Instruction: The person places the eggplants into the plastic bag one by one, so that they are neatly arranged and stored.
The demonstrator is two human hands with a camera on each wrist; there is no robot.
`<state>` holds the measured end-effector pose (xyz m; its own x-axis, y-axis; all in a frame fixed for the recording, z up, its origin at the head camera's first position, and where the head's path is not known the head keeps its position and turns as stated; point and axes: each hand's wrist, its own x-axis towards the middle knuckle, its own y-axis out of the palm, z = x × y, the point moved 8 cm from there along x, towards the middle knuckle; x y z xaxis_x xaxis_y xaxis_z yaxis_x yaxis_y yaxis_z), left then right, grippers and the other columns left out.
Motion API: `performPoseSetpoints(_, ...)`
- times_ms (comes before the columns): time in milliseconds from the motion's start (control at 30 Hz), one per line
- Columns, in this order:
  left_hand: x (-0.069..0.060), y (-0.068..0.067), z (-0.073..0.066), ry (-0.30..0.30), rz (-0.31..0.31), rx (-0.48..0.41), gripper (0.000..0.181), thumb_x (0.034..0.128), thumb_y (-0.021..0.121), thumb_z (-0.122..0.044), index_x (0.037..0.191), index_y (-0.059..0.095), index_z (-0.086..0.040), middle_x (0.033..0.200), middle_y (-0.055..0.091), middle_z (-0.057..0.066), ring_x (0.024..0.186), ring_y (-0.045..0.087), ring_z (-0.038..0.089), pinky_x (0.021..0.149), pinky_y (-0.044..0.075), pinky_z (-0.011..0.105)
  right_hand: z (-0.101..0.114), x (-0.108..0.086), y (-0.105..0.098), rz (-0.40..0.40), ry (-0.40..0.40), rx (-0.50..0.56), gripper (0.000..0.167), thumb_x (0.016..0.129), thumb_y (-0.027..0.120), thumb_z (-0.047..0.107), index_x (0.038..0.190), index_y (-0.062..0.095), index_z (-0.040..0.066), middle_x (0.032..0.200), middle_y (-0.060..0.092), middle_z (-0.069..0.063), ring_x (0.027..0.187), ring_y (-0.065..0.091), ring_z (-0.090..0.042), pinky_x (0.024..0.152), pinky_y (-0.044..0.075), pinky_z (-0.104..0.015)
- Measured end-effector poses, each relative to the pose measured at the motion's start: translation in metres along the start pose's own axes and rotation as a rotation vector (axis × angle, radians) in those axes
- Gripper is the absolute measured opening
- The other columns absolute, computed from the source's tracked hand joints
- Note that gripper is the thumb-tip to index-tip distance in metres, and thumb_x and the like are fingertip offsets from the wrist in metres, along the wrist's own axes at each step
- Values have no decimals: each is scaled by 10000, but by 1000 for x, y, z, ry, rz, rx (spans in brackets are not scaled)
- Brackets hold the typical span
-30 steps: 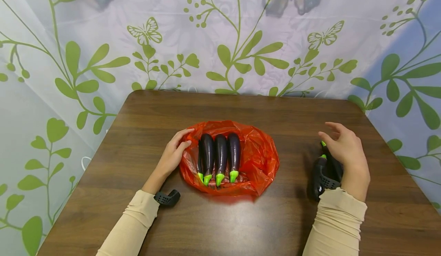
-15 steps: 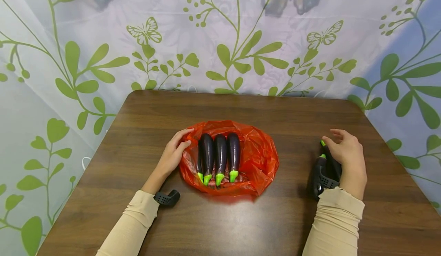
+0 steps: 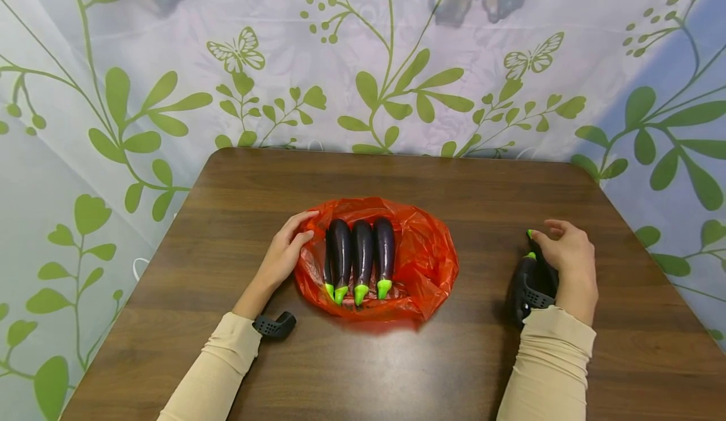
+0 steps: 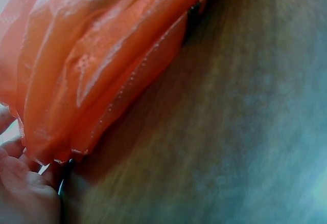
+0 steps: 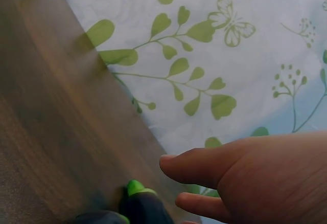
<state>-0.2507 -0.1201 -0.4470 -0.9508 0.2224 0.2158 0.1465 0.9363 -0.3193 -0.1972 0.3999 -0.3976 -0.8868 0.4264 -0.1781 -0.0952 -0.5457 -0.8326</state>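
Note:
A red plastic bag [image 3: 428, 260] lies spread on the table, with several dark eggplants [image 3: 363, 254] side by side in it, green stem ends toward me. My left hand [image 3: 285, 251] holds the bag's left edge between thumb and fingers; the left wrist view shows the bag's folds [image 4: 102, 75] against my fingers. At the right, my right hand [image 3: 571, 257] hovers over more eggplants [image 3: 517, 288], whose green stem ends point away from me. Its thumb and fingers stand apart with nothing between them. The hand and wrist strap partly hide these eggplants.
The wooden table [image 3: 249, 188] reaches back to a white curtain [image 3: 340, 62] printed with green leaves and butterflies. A black strap with a mount [image 3: 275, 325] sits on my left wrist, another [image 3: 535, 298] on the right.
My right hand has moved slightly down and toward me over the right-hand eggplants, its thumb and fingers closer together. The left hand, bag and eggplants in it stay put.

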Motion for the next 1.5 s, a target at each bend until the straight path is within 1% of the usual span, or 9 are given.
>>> performPoseSetpoints(167, 0, 0, 0, 3, -2, 3, 394, 1062, 523, -155, 1450, 576, -113, 1496, 523, 138, 1400, 478, 335, 1193, 360, 551, -5, 4, 5, -5, 0, 1, 629, 1053, 503, 329, 1535, 377, -55, 1545, 377, -348, 1406, 275, -610, 1145, 291, -672)
performPoseSetpoints(267, 0, 0, 0, 5, -6, 4, 395, 1058, 526, -148, 1448, 577, -110, 1495, 525, 138, 1399, 478, 331, 1197, 354, 546, -8, 6, 7, -4, 19, 12, 623, 1057, 501, 331, 1539, 380, -45, 1553, 380, -332, 1421, 260, -603, 1153, 285, -666)
performPoseSetpoints(400, 1, 0, 2, 8, -11, -5, 399, 1050, 531, -125, 1446, 580, -109, 1496, 529, 127, 1394, 481, 307, 1194, 353, 522, -12, 7, 11, 5, 50, 39, 620, 1057, 501, 319, 1546, 374, -40, 1558, 391, -318, 1427, 291, -573, 1147, 307, -656)
performPoseSetpoints(500, 2, 0, 3, 7, -14, -10, 401, 1048, 531, -117, 1445, 582, -111, 1497, 530, 121, 1393, 483, 295, 1189, 354, 509, -13, 8, 12, 3, 54, 50, 607, 1048, 508, 295, 1536, 387, -45, 1545, 411, -315, 1418, 319, -561, 1138, 324, -646)
performPoseSetpoints(867, 1, 0, 2, 7, -16, -9, 397, 1052, 527, -122, 1446, 580, -111, 1500, 528, 125, 1394, 484, 308, 1193, 356, 521, -12, 9, 12, 6, 47, 27, 583, 1042, 503, 249, 1534, 393, -43, 1527, 423, -315, 1402, 315, -582, 1120, 331, -656)
performPoseSetpoints(1100, 0, 0, 3, 3, -14, -10, 398, 1058, 521, -130, 1452, 575, -111, 1503, 524, 128, 1392, 483, 311, 1193, 351, 539, -16, 8, 12, 0, 67, 19, 574, 1044, 519, 246, 1526, 409, -44, 1495, 462, -294, 1393, 321, -581, 1124, 316, -663)
performPoseSetpoints(1267, 1, 0, 3, -3, -12, -11, 398, 1056, 525, -138, 1451, 577, -122, 1506, 520, 122, 1400, 478, 310, 1195, 354, 530, -19, 7, 11, -4, 76, 19, 577, 1035, 538, 250, 1514, 422, -52, 1483, 480, -281, 1389, 328, -578, 1124, 316, -663)
performPoseSetpoints(1500, 0, 1, 4, 0, -7, 7, 396, 1064, 514, -147, 1455, 570, -116, 1513, 510, 132, 1413, 465, 322, 1203, 341, 545, -20, 5, 10, -10, 80, 12, 548, 1032, 546, 269, 1480, 481, -41, 1488, 471, -322, 1365, 327, -604, 1103, 321, -671)
